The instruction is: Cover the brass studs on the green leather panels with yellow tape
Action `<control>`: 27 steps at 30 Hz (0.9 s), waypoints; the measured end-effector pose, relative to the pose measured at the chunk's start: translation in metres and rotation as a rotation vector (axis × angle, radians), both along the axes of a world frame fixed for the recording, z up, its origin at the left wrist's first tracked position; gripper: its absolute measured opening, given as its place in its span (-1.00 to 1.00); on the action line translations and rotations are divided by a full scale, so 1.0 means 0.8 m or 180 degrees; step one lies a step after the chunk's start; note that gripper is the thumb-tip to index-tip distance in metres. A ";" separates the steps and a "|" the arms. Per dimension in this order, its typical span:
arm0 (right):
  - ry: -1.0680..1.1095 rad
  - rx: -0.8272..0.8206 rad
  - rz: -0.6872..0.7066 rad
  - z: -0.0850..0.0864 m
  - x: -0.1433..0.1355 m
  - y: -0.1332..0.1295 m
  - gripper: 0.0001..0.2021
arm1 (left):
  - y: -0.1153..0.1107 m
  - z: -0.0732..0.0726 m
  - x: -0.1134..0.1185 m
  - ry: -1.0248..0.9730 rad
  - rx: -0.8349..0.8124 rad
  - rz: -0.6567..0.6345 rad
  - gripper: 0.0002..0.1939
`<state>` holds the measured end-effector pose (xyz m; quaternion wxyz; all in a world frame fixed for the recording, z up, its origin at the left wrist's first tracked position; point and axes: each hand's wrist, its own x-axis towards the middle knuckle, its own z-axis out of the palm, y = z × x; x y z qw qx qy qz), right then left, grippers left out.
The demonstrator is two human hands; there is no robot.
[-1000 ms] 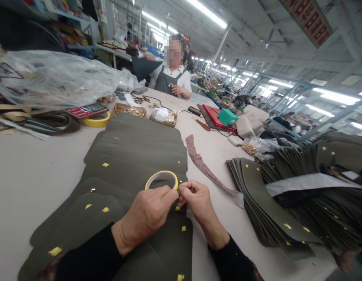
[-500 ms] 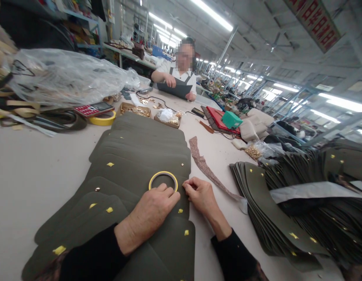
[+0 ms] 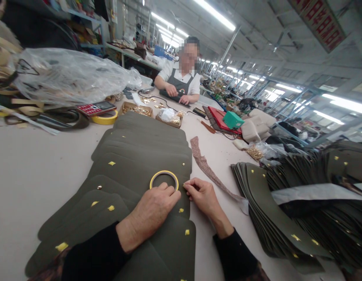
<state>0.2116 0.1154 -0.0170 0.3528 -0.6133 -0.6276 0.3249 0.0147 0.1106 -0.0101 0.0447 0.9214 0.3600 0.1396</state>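
A thin roll of yellow tape (image 3: pixel 164 172) stands out from my left hand (image 3: pixel 151 208), whose fingers are closed on its near side. Beneath both hands lie overlapping dark olive panels (image 3: pixel 140 138). Close by on the right, my right hand (image 3: pixel 203 197) pinches thumb and forefinger together at the panels' right edge. A tiny speck shows at those fingertips, too small to name. Small yellow tape pieces (image 3: pixel 111 208) stick to several panels. A shiny metal stud (image 3: pixel 99 187) sits on a panel at the left, and another small stud (image 3: pixel 183 164) lies beyond my hands.
Stacked olive panels (image 3: pixel 265 210) fan out at the right. A brown fabric strip (image 3: pixel 207 168) lies between. Behind are boxes of gold hardware (image 3: pixel 137 109), a wider yellow tape roll (image 3: pixel 105 117), a plastic bag (image 3: pixel 70 76) and a green box (image 3: pixel 232 120). Across the table a co-worker (image 3: pixel 183 80) handles a dark piece.
My hands keep nearly the same place and grip. The co-worker has lowered the dark piece toward the table, and the view has shifted slightly.
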 end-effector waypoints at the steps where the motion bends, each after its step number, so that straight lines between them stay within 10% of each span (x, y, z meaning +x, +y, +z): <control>1: -0.0213 0.0122 0.0016 0.002 -0.003 0.000 -0.84 | 0.000 0.001 0.000 0.0001 -0.0003 -0.0004 -0.94; 12: -0.0211 -0.0229 -0.0365 0.007 -0.007 0.003 -0.67 | -0.005 -0.003 -0.004 0.0044 0.0071 0.0009 -0.92; 19: -0.1466 0.1242 0.0517 0.010 0.005 -0.014 -0.84 | -0.008 0.003 -0.007 0.0279 0.0157 -0.0182 -0.89; 27: -0.1290 0.0113 -0.0015 0.011 -0.012 0.013 -0.88 | -0.005 0.008 -0.009 0.0128 -0.0040 -0.0158 -0.87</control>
